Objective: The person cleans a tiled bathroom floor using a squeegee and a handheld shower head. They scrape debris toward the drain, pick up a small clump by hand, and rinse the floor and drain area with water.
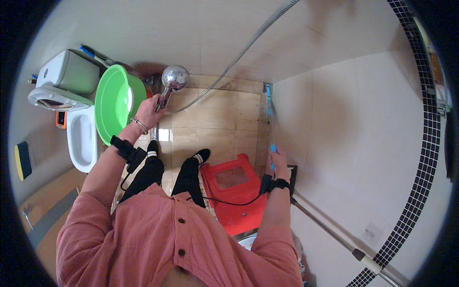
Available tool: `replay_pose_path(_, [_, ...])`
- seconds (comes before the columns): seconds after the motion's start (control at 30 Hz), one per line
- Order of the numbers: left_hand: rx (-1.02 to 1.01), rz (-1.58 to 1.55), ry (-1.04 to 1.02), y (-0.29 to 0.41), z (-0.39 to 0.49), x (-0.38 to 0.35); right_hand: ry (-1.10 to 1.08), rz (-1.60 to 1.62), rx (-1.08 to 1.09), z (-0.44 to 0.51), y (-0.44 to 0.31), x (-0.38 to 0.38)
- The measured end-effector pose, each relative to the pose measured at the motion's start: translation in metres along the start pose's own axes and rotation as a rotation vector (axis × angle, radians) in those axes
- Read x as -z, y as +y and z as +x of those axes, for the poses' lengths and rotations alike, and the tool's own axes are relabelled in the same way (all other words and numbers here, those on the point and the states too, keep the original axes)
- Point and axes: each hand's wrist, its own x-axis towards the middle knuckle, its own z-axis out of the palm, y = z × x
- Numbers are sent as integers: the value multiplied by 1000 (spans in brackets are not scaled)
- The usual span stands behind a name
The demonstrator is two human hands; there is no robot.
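My left hand (150, 112) grips the handle of a chrome shower head (175, 77), whose round head points away from me over the tiled floor. From it a grey flexible hose (247, 46) loops down and up to the top edge. On the right, my right hand (279, 163) is closed round the blue grip of a long brush (269, 95); its far blue end lies at the corner where floor and wall meet. The brush's middle part is pale and hard to make out. A green plastic basin (113, 104) is just left of my left hand.
A white toilet (80, 39) tank is not distinct from its lid; the white toilet bowl (82, 158) stands at the left. A red plastic stool or cover (236, 211) lies near my feet. A metal pole (324, 227) leans at the lower right, and a sponge (23, 161) hangs at far left.
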Motion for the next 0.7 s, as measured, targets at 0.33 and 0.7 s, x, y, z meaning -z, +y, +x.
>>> replay_pose_path(0.33, [85, -49, -80, 7, 1, 5, -3, -130, -8, 23, -9, -27])
replay_pose_path(0.7, [85, -37, -33, 4, -2, 4, 22, -1, -138, 31, -12, -29])
